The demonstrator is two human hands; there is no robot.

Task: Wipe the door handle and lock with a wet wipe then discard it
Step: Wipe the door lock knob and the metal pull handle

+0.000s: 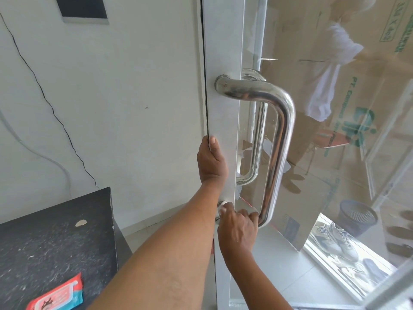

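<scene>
White wet wipe (223, 206), pinched in the right hand (238, 229), rubs the lock (217, 219), six o'clock from the handle (280, 139). Left hand (211, 162) grips the door (221, 108). Next, probably: bin it.

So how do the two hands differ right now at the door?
The left hand is higher and grips the edge of the door frame; the right hand is lower, near the foot of the door handle. The left hand holds no cloth; the right hand presses the wet wipe against the frame. Both touch the door.
</scene>
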